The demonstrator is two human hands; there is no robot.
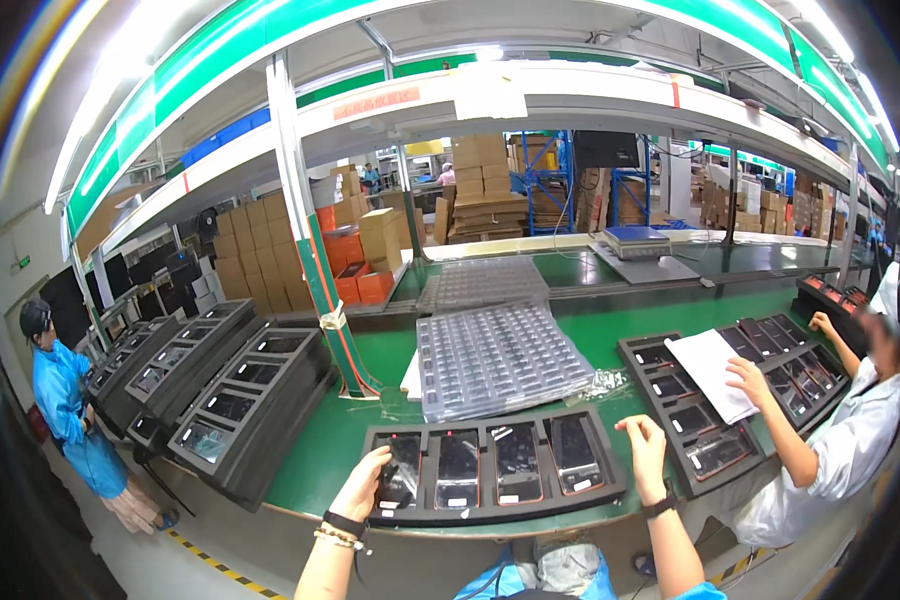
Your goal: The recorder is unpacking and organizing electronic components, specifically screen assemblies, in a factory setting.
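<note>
A black foam tray (480, 515) lies in front of me, with several dark-screened, phone-like devices (458, 468) side by side in its slots. My left hand (358, 488) is closed over the tray's left end, its fingertips beside the leftmost device (400, 472). Past the tray's right end, my right hand (646, 458) is raised with its fingers curled together. Whether anything small is between those fingers cannot be made out.
Behind the tray stands a stack of clear plastic blister trays (500, 355) on the green bench (390, 420). More loaded foam trays (250, 390) are stacked at left. At right, a co-worker (840, 440) holds a white sheet (715, 375) over another foam tray (690, 430).
</note>
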